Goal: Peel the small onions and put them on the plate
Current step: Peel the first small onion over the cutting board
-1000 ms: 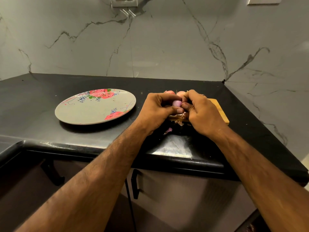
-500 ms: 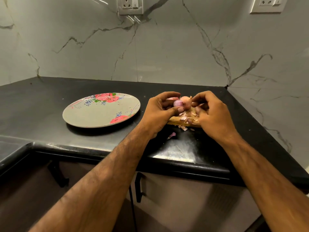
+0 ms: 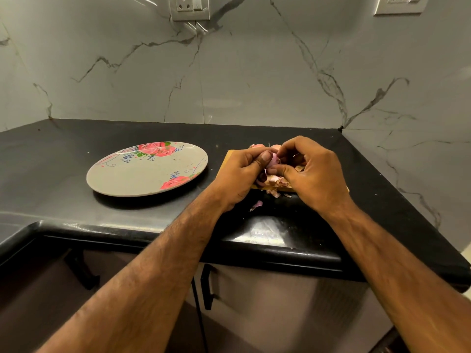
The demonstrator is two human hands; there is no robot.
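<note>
My left hand grips a small purple onion between thumb and fingers, above a wooden cutting board. My right hand pinches at the onion's right side with its fingertips. Behind the hands, more small pinkish onions lie on the board, mostly hidden. Loose skin pieces lie on the board's near edge. The grey plate with red roses sits to the left on the black counter and holds no onions.
A stray piece of peel lies on the black counter in front of the board. The counter's front edge runs just below my wrists. Marble wall with sockets stands behind.
My right hand has come back onto the onion after parting from it half a second ago. The camera has tilted up a little.
</note>
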